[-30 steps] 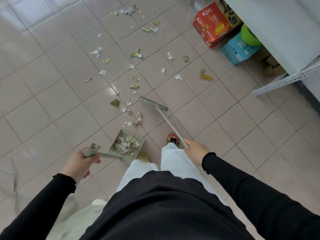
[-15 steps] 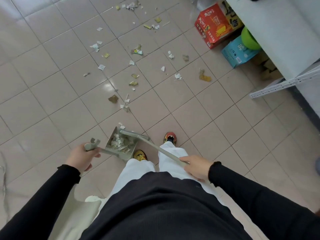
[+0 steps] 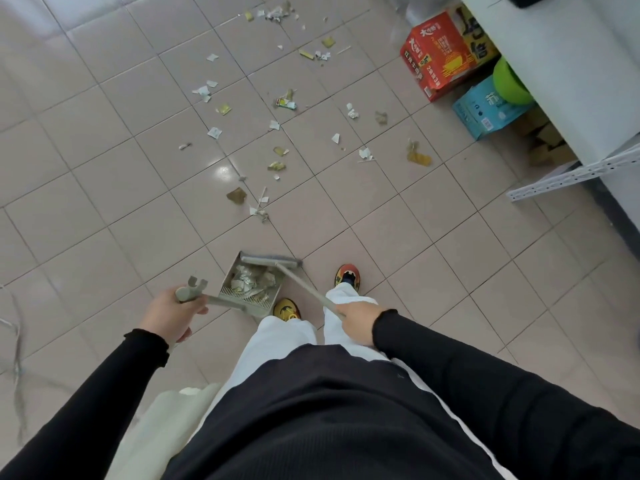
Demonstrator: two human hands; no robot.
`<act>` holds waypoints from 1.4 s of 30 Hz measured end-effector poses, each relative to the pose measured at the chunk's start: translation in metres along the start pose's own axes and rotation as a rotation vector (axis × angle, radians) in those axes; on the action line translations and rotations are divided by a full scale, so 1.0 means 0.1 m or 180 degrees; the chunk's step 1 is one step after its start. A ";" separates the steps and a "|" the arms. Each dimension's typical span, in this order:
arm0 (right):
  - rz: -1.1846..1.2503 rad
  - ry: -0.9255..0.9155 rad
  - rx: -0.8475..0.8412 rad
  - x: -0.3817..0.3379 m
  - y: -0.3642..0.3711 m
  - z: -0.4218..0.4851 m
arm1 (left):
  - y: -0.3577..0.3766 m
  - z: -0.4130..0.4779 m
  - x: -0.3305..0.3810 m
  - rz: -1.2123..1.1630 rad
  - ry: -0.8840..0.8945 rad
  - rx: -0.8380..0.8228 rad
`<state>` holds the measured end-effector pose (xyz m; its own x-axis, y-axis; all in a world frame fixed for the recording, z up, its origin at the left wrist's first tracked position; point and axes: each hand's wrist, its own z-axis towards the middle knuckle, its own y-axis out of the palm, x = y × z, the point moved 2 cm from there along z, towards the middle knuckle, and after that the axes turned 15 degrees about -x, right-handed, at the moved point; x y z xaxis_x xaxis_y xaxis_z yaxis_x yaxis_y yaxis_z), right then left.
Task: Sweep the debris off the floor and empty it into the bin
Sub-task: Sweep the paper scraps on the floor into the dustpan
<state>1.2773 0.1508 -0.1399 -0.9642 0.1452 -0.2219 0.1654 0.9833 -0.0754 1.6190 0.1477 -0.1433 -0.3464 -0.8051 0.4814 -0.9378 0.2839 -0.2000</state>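
My left hand (image 3: 171, 315) grips the handle of a grey-green dustpan (image 3: 258, 305) that rests on the tiled floor just in front of my feet. Crumpled paper scraps (image 3: 251, 280) fill the pan. My right hand (image 3: 356, 322) holds the long handle of a broom, and the broom head (image 3: 270, 260) lies across the pan's front lip. More debris (image 3: 277, 147), white and yellowish paper bits, is strewn over the tiles ahead, out to the far edge of the view. No bin is visible.
A red carton (image 3: 438, 58) and a blue carton (image 3: 485, 110) with a green ball (image 3: 510, 86) stand at the upper right under a white table. A white perforated metal rail (image 3: 571, 176) juts out at floor level. A pale bag (image 3: 162, 431) lies by my left leg.
The broom head came back from the open tiles to the dustpan's mouth, pushing scraps into it. The nearest clump of debris is now inside the pan. The dustpan stayed in place.
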 end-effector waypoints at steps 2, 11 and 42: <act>0.0123 -0.0009 -0.0096 0.14 0.01 -0.26 | -0.03 0.01 -0.05 0.0054 0.0000 -0.0023; 0.0313 0.0007 0.0212 -0.08 0.06 -0.17 | -0.07 -0.01 -0.17 0.0135 0.0019 -0.0070; 0.0356 0.0306 0.0560 -0.28 -1.49 0.45 | -0.37 0.63 0.70 0.0290 -0.0032 0.0118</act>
<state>1.2889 -0.0045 -0.1666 -0.9518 0.2701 -0.1455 0.2978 0.9276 -0.2257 1.6312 0.0481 -0.1557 -0.4299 -0.7821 0.4512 -0.9007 0.3369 -0.2742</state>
